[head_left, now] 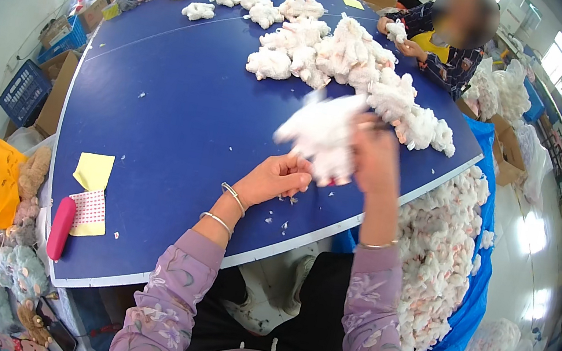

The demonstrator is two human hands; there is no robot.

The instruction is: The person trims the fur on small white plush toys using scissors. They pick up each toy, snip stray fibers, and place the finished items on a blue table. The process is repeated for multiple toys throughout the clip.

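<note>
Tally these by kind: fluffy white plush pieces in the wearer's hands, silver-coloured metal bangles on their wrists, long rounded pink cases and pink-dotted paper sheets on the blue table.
Fluffy white plush piece at the left hand and right hand: 1
Silver-coloured metal bangles: 3
Long rounded pink case: 1
Pink-dotted paper sheet: 1
Total: 6
</note>
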